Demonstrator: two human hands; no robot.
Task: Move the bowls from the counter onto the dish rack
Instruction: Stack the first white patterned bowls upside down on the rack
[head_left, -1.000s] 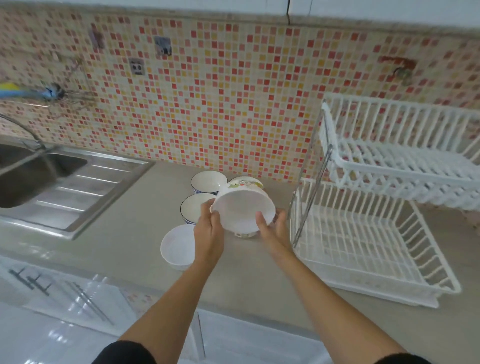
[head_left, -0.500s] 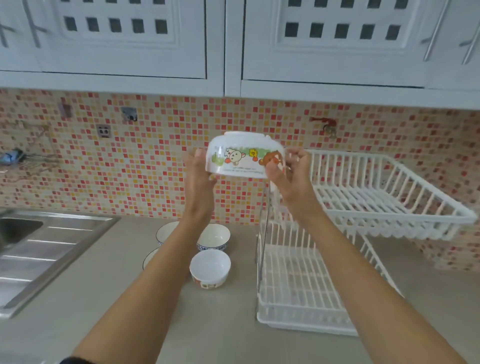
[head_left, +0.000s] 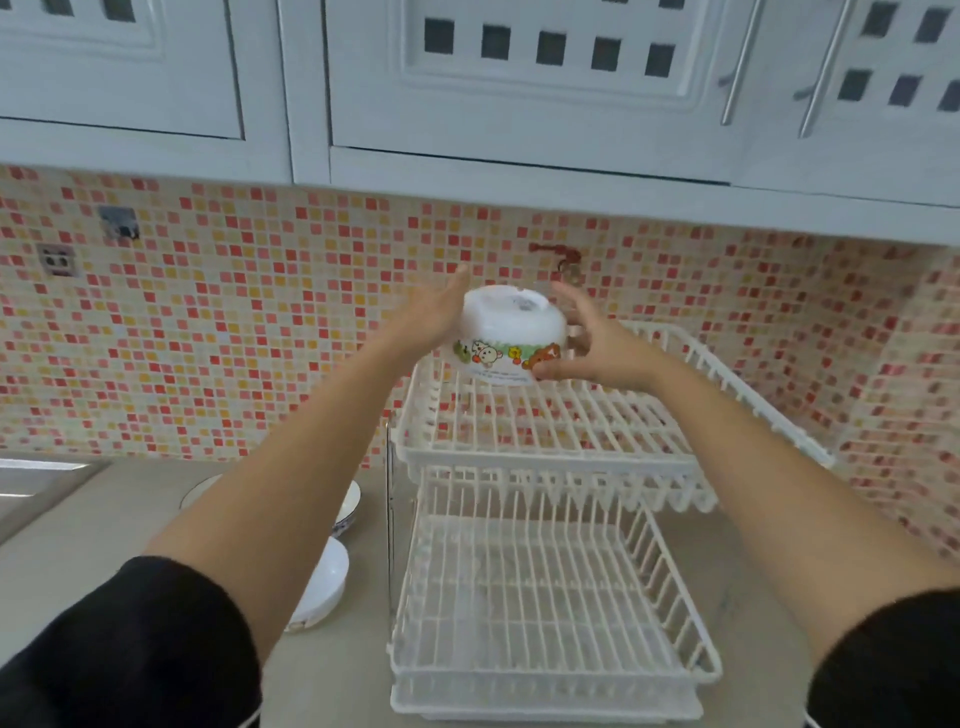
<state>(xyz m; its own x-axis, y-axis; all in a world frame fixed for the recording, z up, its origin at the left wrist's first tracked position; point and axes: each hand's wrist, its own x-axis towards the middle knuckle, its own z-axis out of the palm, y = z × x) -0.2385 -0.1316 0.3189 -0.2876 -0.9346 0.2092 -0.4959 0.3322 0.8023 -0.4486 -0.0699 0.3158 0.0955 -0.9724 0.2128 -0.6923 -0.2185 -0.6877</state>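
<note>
A person's left hand (head_left: 434, 312) and right hand (head_left: 587, 345) cup an upside-down white ceramic bowl with cartoon bear print (head_left: 506, 338) between spread, curled fingers, above the back of the white wire two-tier dish rack's (head_left: 545, 571) upper shelf.

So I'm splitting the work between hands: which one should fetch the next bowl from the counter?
Left. The left hand is on the side where the remaining bowls sit; the right hand is over the dish rack.

white cabinets (head_left: 519, 78), mosaic tile backsplash (head_left: 234, 322)
</note>
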